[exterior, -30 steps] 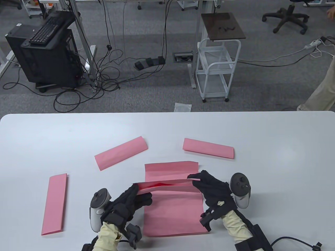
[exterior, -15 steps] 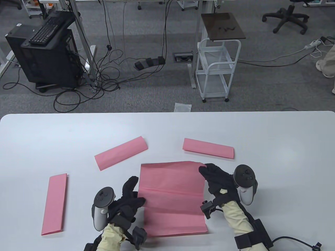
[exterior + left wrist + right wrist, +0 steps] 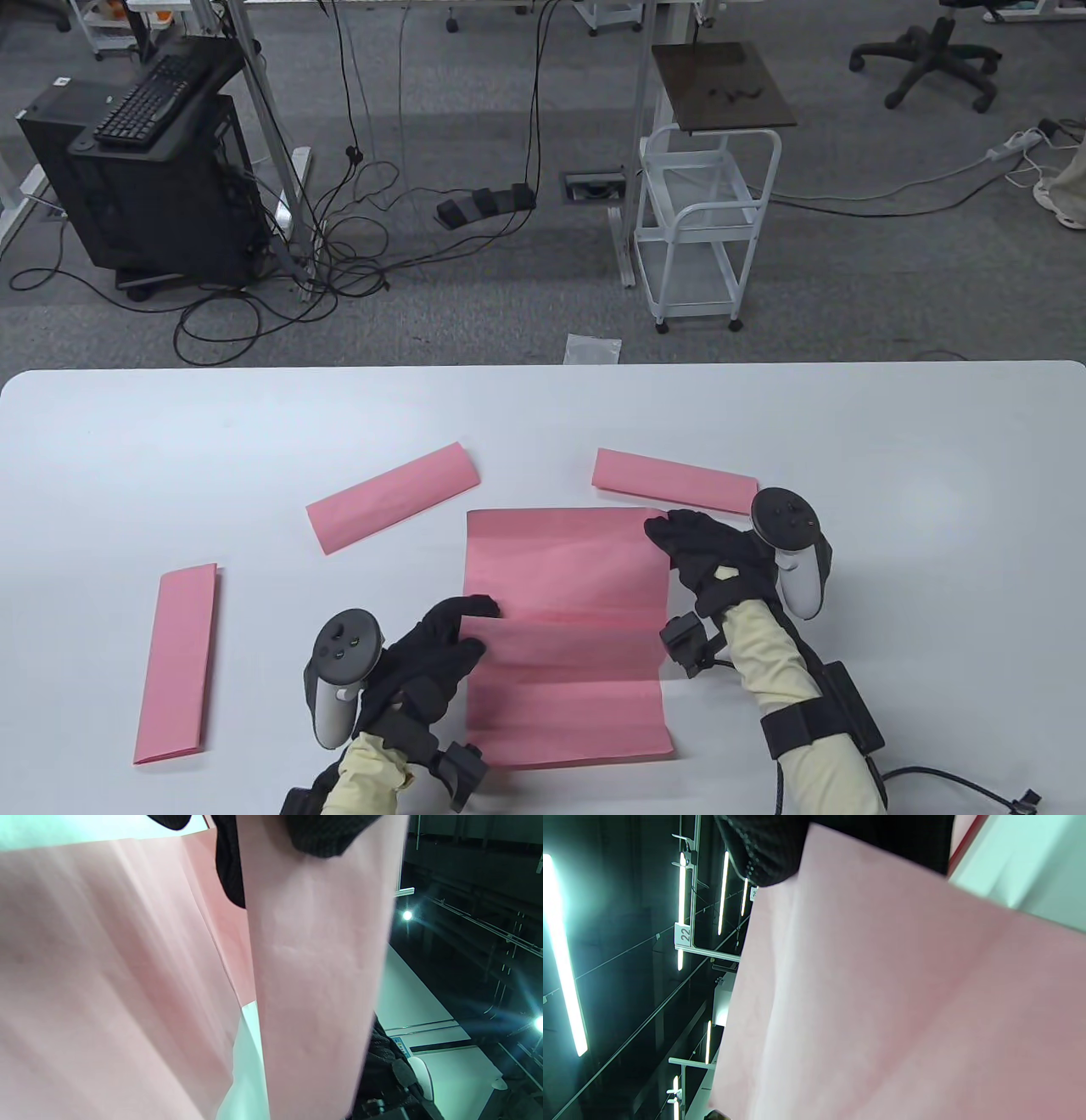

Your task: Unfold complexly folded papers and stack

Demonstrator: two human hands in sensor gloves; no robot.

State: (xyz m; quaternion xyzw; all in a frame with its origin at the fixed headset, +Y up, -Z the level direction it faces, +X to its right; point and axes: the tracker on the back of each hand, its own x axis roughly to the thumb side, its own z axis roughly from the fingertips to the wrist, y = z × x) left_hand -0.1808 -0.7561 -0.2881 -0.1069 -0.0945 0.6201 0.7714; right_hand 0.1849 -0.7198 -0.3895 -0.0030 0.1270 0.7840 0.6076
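A pink sheet (image 3: 564, 594) with fold creases lies spread open on the white table (image 3: 891, 509), near the front edge. My left hand (image 3: 475, 628) grips its left edge about halfway down. My right hand (image 3: 666, 535) grips its right edge near the far corner. The sheet fills the left wrist view (image 3: 106, 984) under my gloved fingers (image 3: 322, 836). It also fills the right wrist view (image 3: 882, 1005) below my fingers (image 3: 772, 849). Three folded pink papers lie around it: one far left (image 3: 176, 664), one to the upper left (image 3: 393, 497), one to the upper right (image 3: 674, 480).
The folded paper at the upper right lies just beyond my right hand. The table's far edge (image 3: 543, 367) runs across the view, with the office floor, a white cart (image 3: 704, 221) and cables behind it.
The sheet's raised middle folds have opened and it now lies spread flat. My right hand moved away from me along the right edge. My left hand moved back toward the left edge.
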